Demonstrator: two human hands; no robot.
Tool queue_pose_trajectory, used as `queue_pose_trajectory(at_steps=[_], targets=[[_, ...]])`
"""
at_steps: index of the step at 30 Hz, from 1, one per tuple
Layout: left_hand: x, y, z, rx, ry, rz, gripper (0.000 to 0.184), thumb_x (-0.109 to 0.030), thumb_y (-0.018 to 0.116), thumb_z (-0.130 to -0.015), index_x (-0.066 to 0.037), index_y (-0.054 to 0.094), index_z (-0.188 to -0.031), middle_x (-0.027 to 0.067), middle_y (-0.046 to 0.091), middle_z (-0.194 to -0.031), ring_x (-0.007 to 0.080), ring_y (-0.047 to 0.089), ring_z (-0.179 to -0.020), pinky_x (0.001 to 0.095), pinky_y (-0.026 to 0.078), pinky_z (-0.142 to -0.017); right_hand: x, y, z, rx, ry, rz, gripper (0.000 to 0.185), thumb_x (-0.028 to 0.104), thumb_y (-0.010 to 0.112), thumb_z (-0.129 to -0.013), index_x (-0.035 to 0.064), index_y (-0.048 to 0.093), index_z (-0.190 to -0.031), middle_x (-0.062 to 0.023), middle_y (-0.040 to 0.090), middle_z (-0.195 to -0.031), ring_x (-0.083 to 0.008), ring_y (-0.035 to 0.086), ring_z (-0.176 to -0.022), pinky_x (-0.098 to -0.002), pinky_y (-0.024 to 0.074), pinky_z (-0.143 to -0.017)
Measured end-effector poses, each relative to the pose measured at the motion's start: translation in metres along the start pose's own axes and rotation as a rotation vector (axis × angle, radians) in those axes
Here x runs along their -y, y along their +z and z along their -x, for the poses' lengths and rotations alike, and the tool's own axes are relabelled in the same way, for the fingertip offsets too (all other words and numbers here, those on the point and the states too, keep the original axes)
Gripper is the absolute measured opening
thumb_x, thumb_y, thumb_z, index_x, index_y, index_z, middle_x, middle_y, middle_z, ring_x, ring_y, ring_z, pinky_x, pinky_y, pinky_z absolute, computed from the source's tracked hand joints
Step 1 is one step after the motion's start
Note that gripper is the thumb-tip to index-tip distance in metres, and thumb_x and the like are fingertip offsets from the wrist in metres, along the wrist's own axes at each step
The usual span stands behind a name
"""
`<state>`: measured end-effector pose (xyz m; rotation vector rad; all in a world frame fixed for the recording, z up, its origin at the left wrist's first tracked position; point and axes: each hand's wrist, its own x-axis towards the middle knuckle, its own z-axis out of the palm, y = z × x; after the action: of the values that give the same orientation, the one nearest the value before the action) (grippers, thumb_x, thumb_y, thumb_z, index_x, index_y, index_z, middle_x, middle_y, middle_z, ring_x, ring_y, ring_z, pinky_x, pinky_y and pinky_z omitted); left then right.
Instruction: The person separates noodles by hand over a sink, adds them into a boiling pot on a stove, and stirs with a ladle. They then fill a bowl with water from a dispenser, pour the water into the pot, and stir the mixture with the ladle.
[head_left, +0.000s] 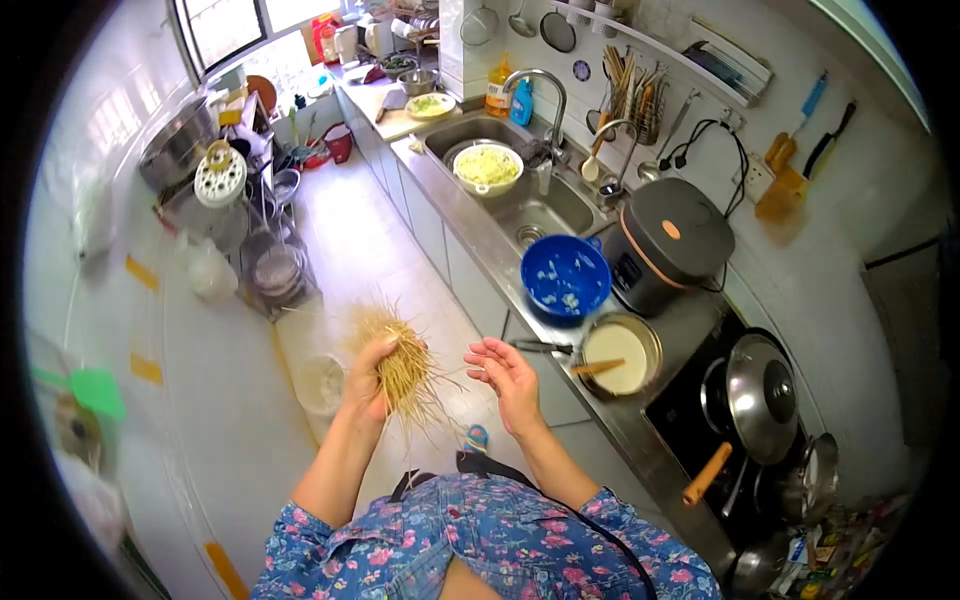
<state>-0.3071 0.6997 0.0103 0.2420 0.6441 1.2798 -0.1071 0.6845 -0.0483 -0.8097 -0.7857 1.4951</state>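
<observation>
My left hand [368, 376] is closed around a bundle of dry straw [408, 372], held up in front of my body. Thin yellowish stalks stick out of it on several sides, and the upper end looks blurred. To its right, my right hand [507, 382] is raised with the fingers apart and slightly bent. A few loose stalk ends reach toward those fingertips, but I see nothing held there. Below the hands is the floor [345, 240], with a blue shoe [476, 438] showing.
Along the right counter are a white bowl of shredded food [488, 168] at the sink [545, 205], a blue basin [566, 278], a pot of pale liquid [622, 355], a rice cooker [672, 245] and a lidded wok [762, 398]. A pot rack [275, 265] stands at left.
</observation>
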Motion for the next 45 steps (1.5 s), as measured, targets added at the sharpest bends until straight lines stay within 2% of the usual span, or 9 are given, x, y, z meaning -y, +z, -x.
queue_pose_trajectory(at_steps=[14,26,29,31,36,38,39,42,45], targets=[[-0.085,0.077,-0.340,0.288,-0.412,-0.192,0.030,-0.013,0.061,-0.078,0.000,0.053,-0.105,0.0159,0.063,-0.092,0.0289,0.064,-0.085,0.0414,0.055,-0.073,0.029,0.011,-0.269,-0.518,-0.328,-0.034,0.032,0.009,0.051,-0.091,-0.0047,0.046,-0.119,-0.0166,0.056,-0.114,-0.0248,0.058,-0.103,-0.0346,0.0499,-0.084],[-0.020,0.137,-0.520,0.543,-0.790,-0.352,0.033,-0.015,0.063,-0.078,-0.002,0.054,-0.107,0.0136,0.063,-0.093,0.0248,0.064,-0.084,0.0397,0.056,-0.070,0.044,-0.057,-0.346,-1.006,-0.399,0.155,0.026,0.006,0.050,-0.091,-0.0045,0.053,-0.115,-0.0127,0.057,-0.115,-0.0182,0.058,-0.103,-0.0281,0.0483,-0.084],[0.004,0.143,-0.548,0.499,-0.863,-0.410,0.033,-0.012,0.064,-0.077,-0.003,0.054,-0.106,0.0127,0.063,-0.093,0.0261,0.063,-0.085,0.0433,0.054,-0.074,0.047,-0.124,-0.388,-1.110,-0.419,0.507,0.024,0.002,0.051,-0.088,0.0007,0.058,-0.110,-0.0127,0.057,-0.118,-0.0218,0.057,-0.105,-0.0304,0.0459,-0.088],[0.013,0.155,-0.557,0.487,-0.896,-0.426,0.032,-0.011,0.064,-0.077,-0.003,0.054,-0.106,0.0116,0.062,-0.093,0.0273,0.063,-0.085,0.0449,0.053,-0.077,0.047,-0.170,-0.412,-1.117,-0.413,1.083,0.023,-0.001,0.051,-0.084,0.0039,0.060,-0.105,-0.0120,0.055,-0.122,-0.0266,0.054,-0.107,-0.0329,0.0436,-0.091],[0.043,0.158,-0.596,0.485,-1.044,-0.501,0.032,-0.009,0.064,-0.076,-0.002,0.054,-0.106,0.0128,0.063,-0.093,0.0282,0.063,-0.084,0.0449,0.053,-0.078,0.055,-0.225,-0.454,-0.895,0.026,1.568,0.024,-0.008,0.054,-0.072,0.0059,0.062,-0.090,-0.0079,0.046,-0.135,-0.0333,0.046,-0.114,-0.0382,0.0399,-0.096],[0.054,0.159,-0.606,0.566,-1.053,-0.545,0.032,-0.008,0.063,-0.075,-0.002,0.054,-0.105,0.0134,0.063,-0.093,0.0283,0.063,-0.083,0.0450,0.053,-0.077,0.057,-0.243,-0.463,-0.848,0.046,1.630,0.022,-0.004,0.055,-0.072,0.0072,0.063,-0.089,-0.0060,0.043,-0.138,-0.0321,0.046,-0.113,-0.0384,0.0411,-0.093],[0.056,0.164,-0.604,0.532,-1.029,-0.550,0.030,-0.008,0.066,-0.073,-0.002,0.056,-0.101,0.0099,0.063,-0.089,0.0245,0.063,-0.074,0.0405,0.055,-0.063,0.056,-0.249,-0.468,-0.831,0.055,1.653,0.021,-0.003,0.056,-0.072,0.0078,0.063,-0.088,-0.0050,0.041,-0.139,-0.0316,0.046,-0.112,-0.0384,0.0417,-0.091],[0.067,0.170,-0.620,0.564,-1.084,-0.619,0.032,-0.009,0.067,-0.073,-0.001,0.056,-0.103,0.0091,0.062,-0.087,0.0236,0.063,-0.074,0.0387,0.055,-0.064,0.056,-0.253,-0.472,-0.868,0.082,1.782,0.019,0.004,0.057,-0.074,0.0103,0.064,-0.090,-0.0037,0.043,-0.138,-0.0298,0.046,-0.109,-0.0384,0.0427,-0.086],[0.082,0.164,-0.636,0.625,-1.142,-0.646,0.032,-0.013,0.065,-0.075,0.000,0.056,-0.103,0.0107,0.063,-0.089,0.0243,0.063,-0.076,0.0402,0.055,-0.068,0.069,-0.244,-0.482,-0.835,0.374,1.816,0.023,0.009,0.056,-0.076,0.0119,0.064,-0.097,-0.0040,0.047,-0.132,-0.0290,0.046,-0.110,-0.0397,0.0420,-0.086]])
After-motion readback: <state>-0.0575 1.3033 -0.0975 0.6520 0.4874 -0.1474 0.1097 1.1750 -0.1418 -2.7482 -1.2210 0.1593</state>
